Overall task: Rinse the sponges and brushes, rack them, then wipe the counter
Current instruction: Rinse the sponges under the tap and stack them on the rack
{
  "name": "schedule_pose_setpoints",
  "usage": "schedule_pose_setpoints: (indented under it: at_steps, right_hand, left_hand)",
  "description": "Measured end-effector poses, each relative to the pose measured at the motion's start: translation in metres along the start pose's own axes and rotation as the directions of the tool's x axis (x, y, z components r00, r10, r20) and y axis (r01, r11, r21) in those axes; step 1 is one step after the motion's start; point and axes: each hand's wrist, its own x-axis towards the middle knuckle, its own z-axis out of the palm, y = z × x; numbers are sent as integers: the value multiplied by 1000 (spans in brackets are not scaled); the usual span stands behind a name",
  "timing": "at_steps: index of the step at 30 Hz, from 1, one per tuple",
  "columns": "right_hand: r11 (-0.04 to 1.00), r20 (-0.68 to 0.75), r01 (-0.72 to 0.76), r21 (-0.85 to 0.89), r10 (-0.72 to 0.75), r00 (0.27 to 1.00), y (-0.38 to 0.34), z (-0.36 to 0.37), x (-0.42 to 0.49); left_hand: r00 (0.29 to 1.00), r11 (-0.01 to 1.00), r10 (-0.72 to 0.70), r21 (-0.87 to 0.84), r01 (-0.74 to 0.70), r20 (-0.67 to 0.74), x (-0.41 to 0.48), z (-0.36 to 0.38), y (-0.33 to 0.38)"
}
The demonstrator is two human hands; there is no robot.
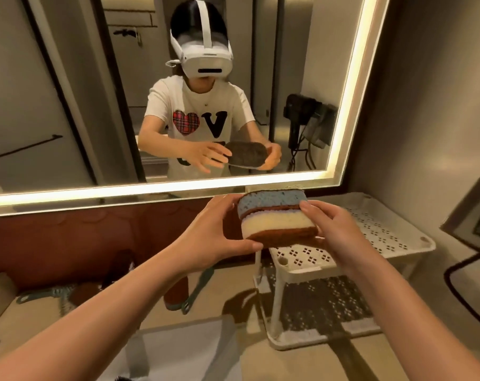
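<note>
Two stacked sponges [277, 217], a blue one on top and a cream one below, each with a brown scouring layer, hang in the air just left of the white perforated rack [392, 235]. My right hand [335, 229] grips their right end with curled fingers. My left hand [214, 232] supports the left end, thumb along the bottom edge; the mirror shows its fingers spread straight against the far side. A teal-handled brush [199, 284] and a reddish-brown brush [175, 294] lie on the counter below. Another teal brush [41, 294] lies at the left.
The rack has two tiers, with a dark perforated mat [326, 303] under it on the beige counter [139, 312]. A pale sink basin [178, 350] sits at the bottom centre. A lit mirror [68, 105] fills the back wall. A black cord [466, 273] hangs at the right.
</note>
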Motion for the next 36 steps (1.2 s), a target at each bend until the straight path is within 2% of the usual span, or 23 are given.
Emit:
schedule_pose_setpoints:
  at_steps: [3, 6, 10, 14, 18, 25, 28, 32, 36]
  right_hand:
    - [997, 50, -64, -49, 67, 997, 1, -20, 30]
    - [989, 74, -102, -107, 110, 991, 5, -33, 55]
    - [987, -62, -144, -68, 140, 988, 30, -40, 78]
    - [977, -148, -214, 15, 214, 966, 45, -43, 89]
    - [972, -188, -166, -165, 135, 973, 51, -43, 96]
    - [981, -221, -108, -163, 70, 973, 54, -37, 98]
    - [957, -191, -75, -281, 21, 981, 56, -38, 99]
    - [872, -132, 4, -490, -78, 988, 62, -42, 101]
    - [851, -153, -13, -526, -79, 985, 67, -44, 103]
  left_hand:
    - [999, 996, -23, 85, 26, -29, 28, 16, -1]
    - [999, 994, -29, 100, 31, -22, 54, 32, -10]
    - [998, 999, -44, 30, 45, -34, 80, 53, -24]
    - [997, 997, -67, -32, 69, 38, 95, 65, -33]
    - [996, 992, -85, 96, 85, 2, 105, 73, -44]
    - [991, 901, -64, 420, 107, -116, 110, 84, -48]
    - [984, 880, -115, 445, 165, -137, 110, 88, -47]
    - [948, 859, -265, 404, 315, -176, 115, 93, -44]
    - [925, 844, -324, 381, 377, -196, 115, 96, -44]
